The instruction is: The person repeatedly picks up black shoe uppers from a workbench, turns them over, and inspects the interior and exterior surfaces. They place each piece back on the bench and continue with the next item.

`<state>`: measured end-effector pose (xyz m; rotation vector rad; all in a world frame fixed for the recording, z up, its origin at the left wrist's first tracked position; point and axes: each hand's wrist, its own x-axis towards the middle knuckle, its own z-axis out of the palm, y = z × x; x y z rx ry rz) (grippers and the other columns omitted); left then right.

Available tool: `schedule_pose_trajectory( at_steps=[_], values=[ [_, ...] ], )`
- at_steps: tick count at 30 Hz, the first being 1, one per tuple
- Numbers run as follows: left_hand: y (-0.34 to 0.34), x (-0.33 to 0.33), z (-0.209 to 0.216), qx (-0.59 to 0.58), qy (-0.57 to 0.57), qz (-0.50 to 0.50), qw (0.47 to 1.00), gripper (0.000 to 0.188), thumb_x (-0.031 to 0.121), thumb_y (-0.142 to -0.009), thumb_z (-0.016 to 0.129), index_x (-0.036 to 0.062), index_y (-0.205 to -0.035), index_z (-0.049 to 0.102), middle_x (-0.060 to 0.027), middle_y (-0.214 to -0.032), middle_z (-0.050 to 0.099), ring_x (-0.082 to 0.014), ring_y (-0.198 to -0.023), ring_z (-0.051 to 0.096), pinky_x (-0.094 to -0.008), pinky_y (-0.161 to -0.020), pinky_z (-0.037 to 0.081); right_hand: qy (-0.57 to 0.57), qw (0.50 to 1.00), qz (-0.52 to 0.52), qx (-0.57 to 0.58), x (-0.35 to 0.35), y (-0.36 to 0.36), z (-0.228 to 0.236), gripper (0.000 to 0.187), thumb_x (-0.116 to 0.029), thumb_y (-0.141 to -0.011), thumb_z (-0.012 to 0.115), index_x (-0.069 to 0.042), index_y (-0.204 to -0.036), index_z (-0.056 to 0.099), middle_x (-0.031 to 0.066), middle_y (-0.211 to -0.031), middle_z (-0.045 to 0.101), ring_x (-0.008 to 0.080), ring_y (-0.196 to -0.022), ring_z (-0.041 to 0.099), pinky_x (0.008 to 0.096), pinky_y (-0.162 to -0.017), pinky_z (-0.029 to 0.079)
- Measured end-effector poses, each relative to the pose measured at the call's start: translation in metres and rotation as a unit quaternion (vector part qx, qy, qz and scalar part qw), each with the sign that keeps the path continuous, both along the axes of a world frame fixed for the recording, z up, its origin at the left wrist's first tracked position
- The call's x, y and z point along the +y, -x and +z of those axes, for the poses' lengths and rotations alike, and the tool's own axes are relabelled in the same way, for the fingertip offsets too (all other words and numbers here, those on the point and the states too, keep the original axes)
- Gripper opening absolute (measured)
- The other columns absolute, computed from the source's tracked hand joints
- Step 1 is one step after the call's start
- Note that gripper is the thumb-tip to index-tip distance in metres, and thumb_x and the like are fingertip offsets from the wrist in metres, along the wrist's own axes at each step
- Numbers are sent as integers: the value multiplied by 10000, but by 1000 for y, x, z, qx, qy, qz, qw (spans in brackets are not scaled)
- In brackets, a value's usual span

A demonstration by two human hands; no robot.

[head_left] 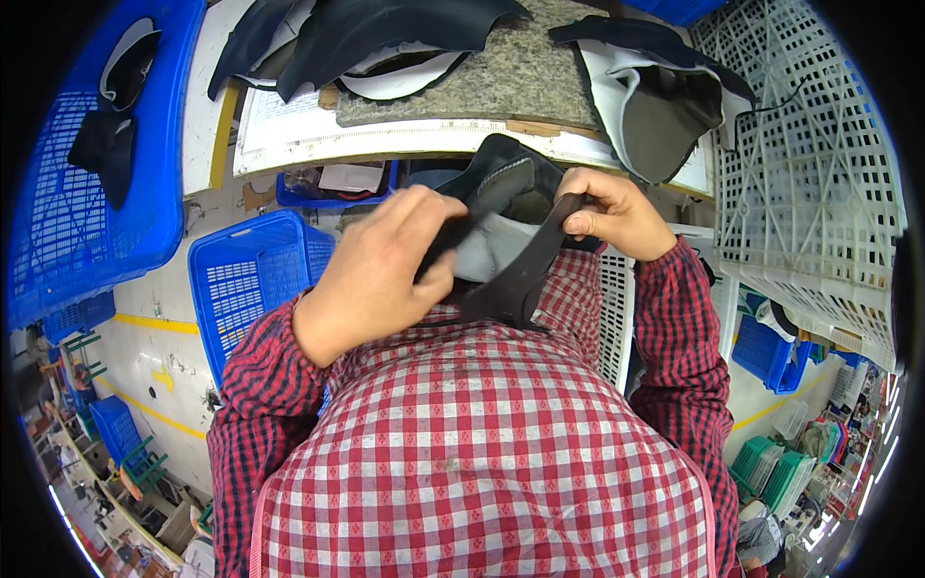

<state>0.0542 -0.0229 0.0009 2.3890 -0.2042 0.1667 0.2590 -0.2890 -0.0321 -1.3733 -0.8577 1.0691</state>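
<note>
Left hand [385,265] and right hand [605,212] both close tightly on a black shoe upper [506,241], held at chest height.

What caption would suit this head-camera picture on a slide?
Both hands, left hand and right hand, grip a black shoe upper above a blue crate.

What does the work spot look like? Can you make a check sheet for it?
Surface: speckled stone slab on a white bench.
Job's things: dark shoe upper piece with pale lining, held above the lap.
Clutter: black cut pieces and a grey-and-black one on the bench.
Hands: left hand and right hand both pinch the piece.
Cables: a thin black one across the white crate.
Surroundings: blue crates, floor with yellow lines.
</note>
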Motion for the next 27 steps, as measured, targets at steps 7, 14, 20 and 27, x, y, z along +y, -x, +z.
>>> schedule_pose_trajectory(
  at_steps=[7, 14, 20, 27],
  values=[
    [-41, 43, -15, 69, 58, 170, 981, 233, 64, -948, 690, -33, -1160, 688, -201, -992, 727, -360, -893, 735, -367, -768, 595, 65, 908, 34, -412, 16, 42, 38, 354, -144, -843, 823, -77, -1128, 625, 92, -1031, 677, 271, -947, 693, 359, -769, 562],
    [-41, 18, -42, -230, -230, 206, 923, 454, 85, -813, 747, 25, -1248, 633, -139, -1090, 655, -333, -1068, 608, -466, -936, 466, 62, 893, -18, -446, 20, 48, 39, 336, -128, -801, 838, -64, -1052, 625, 106, -976, 673, 336, -953, 669, 410, -788, 545],
    [-30, -16, -33, -183, -192, -87, 960, 209, 145, -803, 708, 115, -1010, 704, -6, -982, 680, -184, -952, 620, -348, -842, 443, 54, 903, -21, -427, 15, 54, 43, 325, -32, -754, 854, -40, -952, 596, 108, -903, 615, 320, -884, 628, 385, -767, 513],
    [14, 1, 5, -320, -304, 61, 895, 174, 177, -757, 709, 134, -923, 680, 49, -905, 635, -134, -878, 567, -333, -793, 379, -32, 807, -85, -583, 17, 99, 70, 313, -17, -617, 763, -71, -866, 582, 72, -876, 594, 293, -861, 628, 377, -690, 544]
  ],
)
